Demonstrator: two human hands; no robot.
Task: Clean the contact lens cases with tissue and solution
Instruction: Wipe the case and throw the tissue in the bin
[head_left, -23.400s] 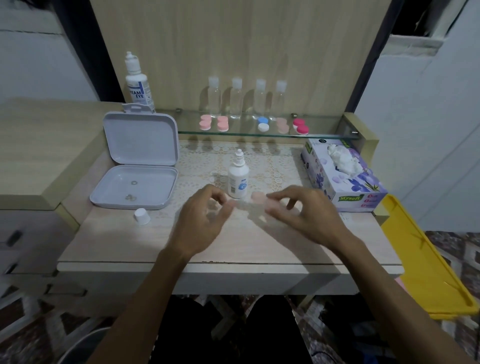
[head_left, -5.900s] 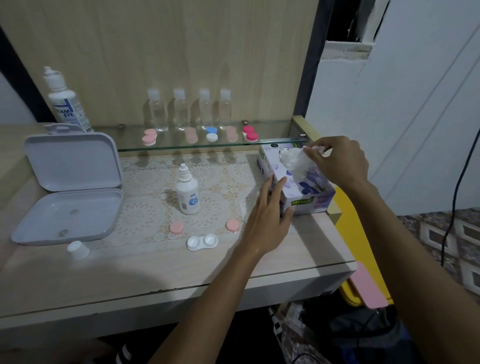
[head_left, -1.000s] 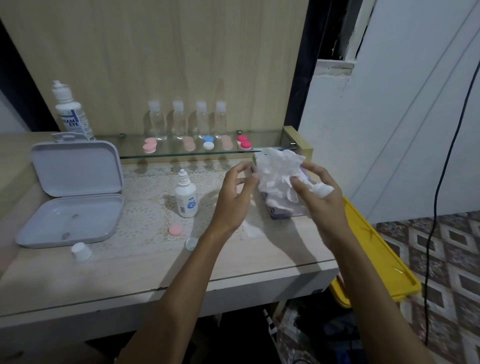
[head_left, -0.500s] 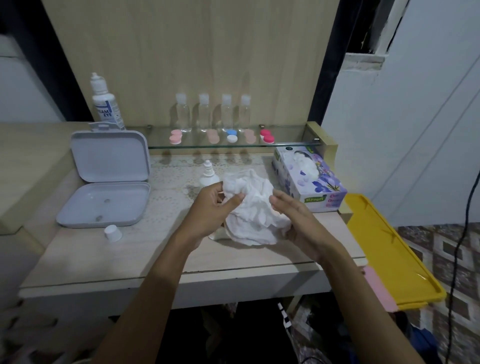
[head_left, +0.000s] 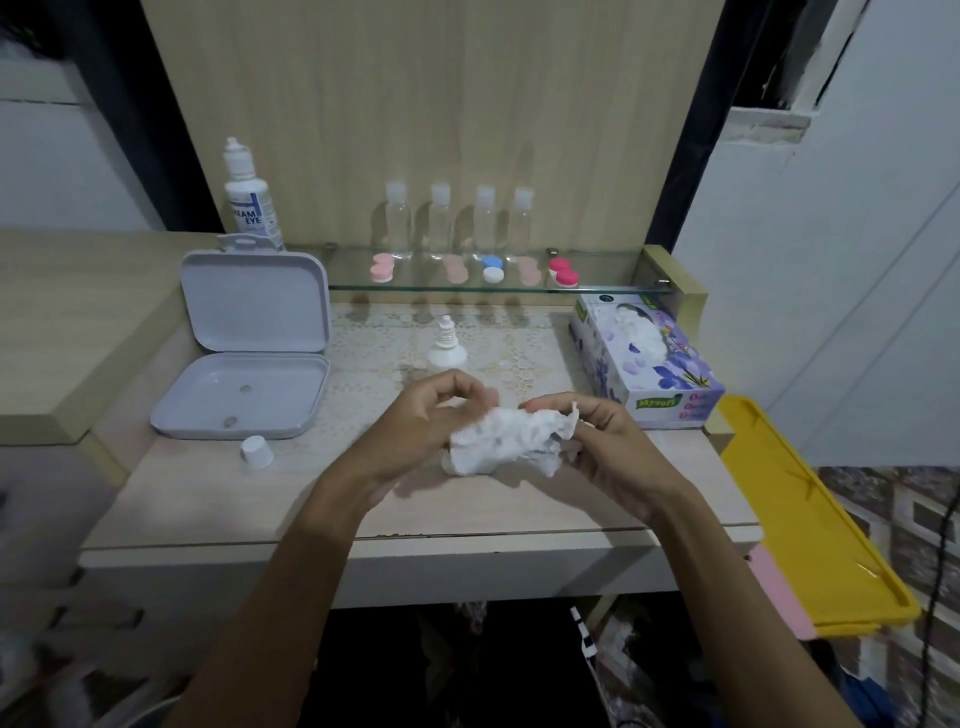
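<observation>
Both hands are on the tissue (head_left: 506, 439): left hand (head_left: 426, 426) grips one end, right hand (head_left: 605, 441) pinches the other, just above the surface (head_left: 218, 493). The case itself I can't see, probably hidden underneath. I'd bunch a firm corner to reach inside.

A white hinged box (head_left: 244, 358) lies open at the left of the tabletop (head_left: 208, 499), its lid propped upright behind the shallow base — two small bits sit in the base. Just in front of it stands a small white cap (head_left: 256, 451). A lace mat (head_left: 498, 343) covers the back of the tabletop. Four clear empty bottles (head_left: 460, 221) with pale caps stand in a row at the back of the glass shelf (head_left: 613, 287). Off the right edge — lower down — a yellow tray (head_left: 810, 530) slants away, with patterned floor tiles (head_left: 893, 509) beyond it.
</observation>
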